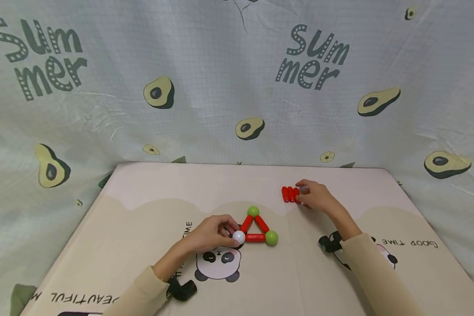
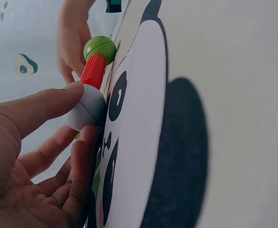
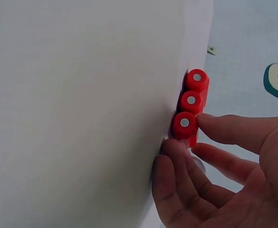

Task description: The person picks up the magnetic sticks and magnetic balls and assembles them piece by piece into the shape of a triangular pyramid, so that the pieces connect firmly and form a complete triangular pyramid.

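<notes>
A triangle of three red sticks lies on the mat, with green balls at its top and right corner and a white ball at the left corner. My left hand pinches that white ball between thumb and forefinger; a red stick runs from it to a green ball. To the right, three red sticks lie side by side. My right hand pinches the nearest stick of that row with thumb and fingers.
The cream play mat carries panda prints and lettering. A pale cloth with avocado and "Summer" prints hangs behind the mat and down both sides. Black wrist straps sit on both sleeves.
</notes>
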Tool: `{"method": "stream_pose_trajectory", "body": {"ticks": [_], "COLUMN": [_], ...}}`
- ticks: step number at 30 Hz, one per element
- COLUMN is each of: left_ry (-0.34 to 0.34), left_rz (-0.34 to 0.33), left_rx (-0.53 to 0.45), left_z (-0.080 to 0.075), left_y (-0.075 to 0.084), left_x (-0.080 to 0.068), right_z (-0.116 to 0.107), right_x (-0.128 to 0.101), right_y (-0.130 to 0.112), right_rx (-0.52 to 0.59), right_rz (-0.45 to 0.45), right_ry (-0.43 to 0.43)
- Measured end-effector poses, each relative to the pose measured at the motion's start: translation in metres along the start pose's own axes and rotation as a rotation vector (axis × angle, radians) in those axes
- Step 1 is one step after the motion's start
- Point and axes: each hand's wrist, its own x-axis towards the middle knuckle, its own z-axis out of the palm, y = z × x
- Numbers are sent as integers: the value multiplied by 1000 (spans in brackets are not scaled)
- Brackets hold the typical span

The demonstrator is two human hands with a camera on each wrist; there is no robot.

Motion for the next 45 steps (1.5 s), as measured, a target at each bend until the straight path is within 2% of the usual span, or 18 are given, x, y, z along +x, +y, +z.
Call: {"method": "stream_pose_trajectory", "body": {"ticks": [11,19,32,39,45], "left_ry": [2,5,4,2,5], "left_rz": [-10,-16,-13,-4,-12], "left_rx": [-3,5,5,8,3], "left_z": [1,2,2,2,2], "left_y": [-1,-2,0,0,0], "left_x": [-1,-1,-1,-1,0], "right_z": [1,6,-1,-1,3], "right_x": [-3,-8,-23,-38,-48], "right_y": [0,3,-2,-21,-36], "right_rx": [-5,54,96,192,194], "right_rz": [1,-25,-160,-287,-362], "right_ry": [20,43,127,60,-20]}}
